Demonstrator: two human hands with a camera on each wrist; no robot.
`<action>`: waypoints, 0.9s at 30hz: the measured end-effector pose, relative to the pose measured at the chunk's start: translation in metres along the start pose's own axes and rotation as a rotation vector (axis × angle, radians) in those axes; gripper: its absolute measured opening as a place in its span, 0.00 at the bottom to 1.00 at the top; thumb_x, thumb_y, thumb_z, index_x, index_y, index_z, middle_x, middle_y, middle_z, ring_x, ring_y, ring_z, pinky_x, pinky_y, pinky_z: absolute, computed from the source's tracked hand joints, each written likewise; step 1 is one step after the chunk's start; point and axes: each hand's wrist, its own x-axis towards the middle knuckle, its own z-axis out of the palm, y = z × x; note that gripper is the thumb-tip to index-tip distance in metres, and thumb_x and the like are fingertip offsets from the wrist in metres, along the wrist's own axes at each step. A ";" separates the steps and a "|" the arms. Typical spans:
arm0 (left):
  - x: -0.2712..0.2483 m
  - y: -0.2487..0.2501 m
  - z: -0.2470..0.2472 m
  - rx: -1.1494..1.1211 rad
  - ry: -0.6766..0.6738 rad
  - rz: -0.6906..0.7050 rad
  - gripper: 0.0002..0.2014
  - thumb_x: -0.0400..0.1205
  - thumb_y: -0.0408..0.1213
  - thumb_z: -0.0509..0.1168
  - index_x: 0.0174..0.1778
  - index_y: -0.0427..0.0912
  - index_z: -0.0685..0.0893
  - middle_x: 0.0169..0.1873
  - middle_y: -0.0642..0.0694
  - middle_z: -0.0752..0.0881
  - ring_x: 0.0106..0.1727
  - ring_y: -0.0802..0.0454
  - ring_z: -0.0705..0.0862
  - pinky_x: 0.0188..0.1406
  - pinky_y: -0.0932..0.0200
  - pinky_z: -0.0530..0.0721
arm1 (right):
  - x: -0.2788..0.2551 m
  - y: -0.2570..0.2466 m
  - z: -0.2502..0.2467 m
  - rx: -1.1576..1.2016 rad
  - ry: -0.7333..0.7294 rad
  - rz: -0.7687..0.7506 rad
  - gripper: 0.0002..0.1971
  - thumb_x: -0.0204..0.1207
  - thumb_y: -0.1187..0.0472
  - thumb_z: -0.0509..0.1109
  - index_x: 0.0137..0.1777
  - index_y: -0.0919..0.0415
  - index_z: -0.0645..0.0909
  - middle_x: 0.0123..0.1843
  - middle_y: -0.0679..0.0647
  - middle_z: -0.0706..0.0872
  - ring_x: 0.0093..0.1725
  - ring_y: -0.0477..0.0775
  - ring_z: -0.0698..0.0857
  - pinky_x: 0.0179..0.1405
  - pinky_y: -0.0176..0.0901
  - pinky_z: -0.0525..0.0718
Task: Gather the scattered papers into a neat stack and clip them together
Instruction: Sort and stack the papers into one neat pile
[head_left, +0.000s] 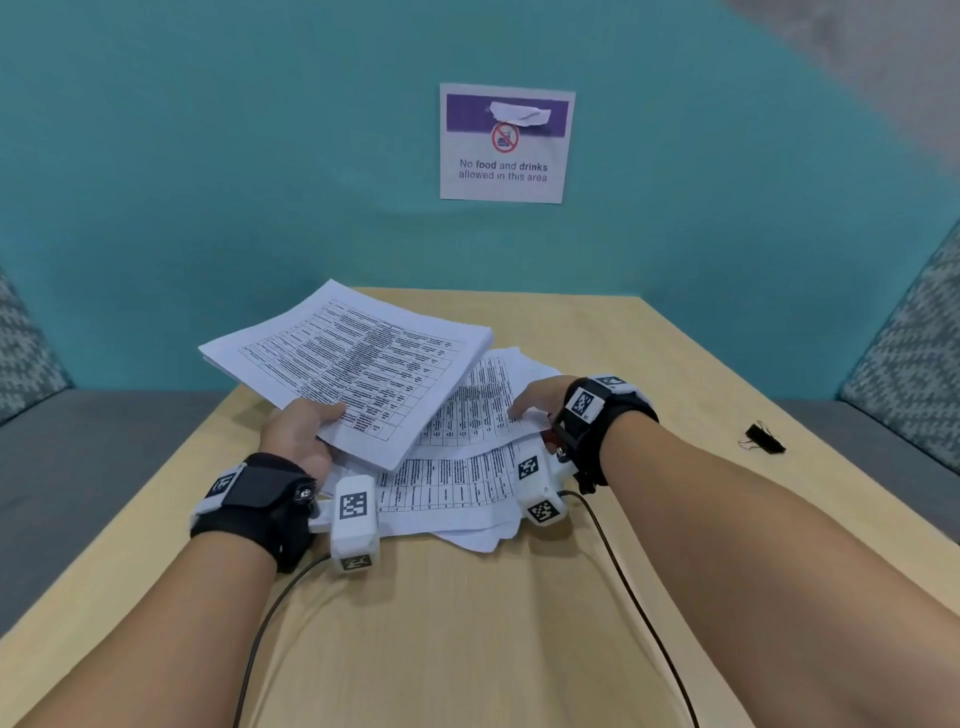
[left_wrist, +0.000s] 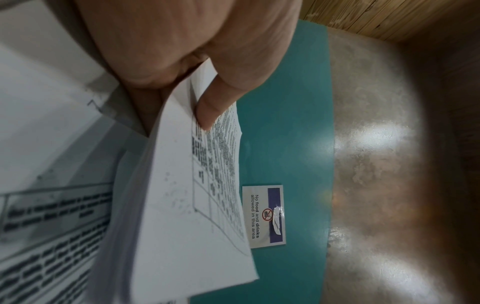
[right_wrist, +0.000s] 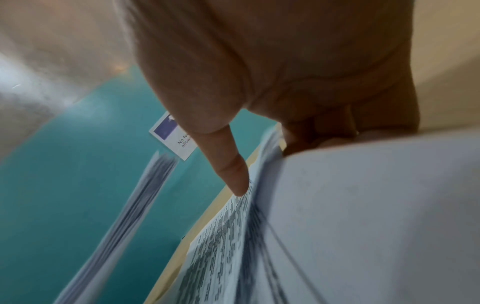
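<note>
Forearms fill the near part of the head view, both w/ black wrist straps and white tagged camera blocks, a thin black cable trailing from each toward the table's near edge.

Left hand (head_left: 301, 436) grips a lifted sheaf of printed sheets (head_left: 358, 364) at its near corner: thumb on top, fingers underneath, confirmed in the left wrist view, where the thumb (left_wrist: 215, 107) presses on the printed side. Sheaf is tilted up off the table (head_left: 613, 332), its far-left corner hanging out past the table's left edge.

Under and right of it, loose papers (head_left: 467, 488) lie fanned and overlapping on the table's middle, corners sticking out toward the near edge. Right hand (head_left: 540, 402) pinches the right edge of these sheets, thumb on top and fingers curled below per the right wrist view; index finger (right_wrist: 233, 174) points out along the paper.

Black binder clip (head_left: 763, 439) sits off the table's right edge on the grey bench seat (head_left: 857, 431), well apart from the papers.

Bare wood shows along the far edge, the right side and the whole near stretch between the arms. Teal wall behind carries a "No food and drinks" sign (head_left: 506, 143). Patterned cushions at far left and far right.
</note>
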 end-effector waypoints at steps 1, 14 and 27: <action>-0.001 0.000 0.001 -0.002 -0.001 0.002 0.20 0.85 0.19 0.65 0.73 0.31 0.77 0.66 0.30 0.88 0.50 0.31 0.91 0.61 0.23 0.87 | 0.005 0.004 0.003 0.038 -0.002 0.003 0.30 0.79 0.62 0.72 0.80 0.68 0.70 0.53 0.58 0.77 0.44 0.57 0.77 0.70 0.56 0.80; -0.008 0.003 0.001 0.000 0.000 -0.010 0.20 0.84 0.20 0.67 0.71 0.35 0.78 0.69 0.34 0.86 0.56 0.29 0.90 0.66 0.23 0.84 | 0.017 0.014 -0.005 0.005 0.259 -0.109 0.14 0.83 0.66 0.64 0.67 0.65 0.79 0.58 0.60 0.84 0.52 0.64 0.83 0.38 0.42 0.78; -0.013 0.007 0.001 0.191 -0.114 0.080 0.31 0.79 0.12 0.60 0.76 0.42 0.82 0.65 0.36 0.91 0.62 0.29 0.91 0.55 0.32 0.91 | -0.016 0.043 -0.113 0.609 0.823 -0.059 0.24 0.85 0.66 0.60 0.81 0.69 0.69 0.78 0.60 0.77 0.75 0.61 0.77 0.68 0.43 0.74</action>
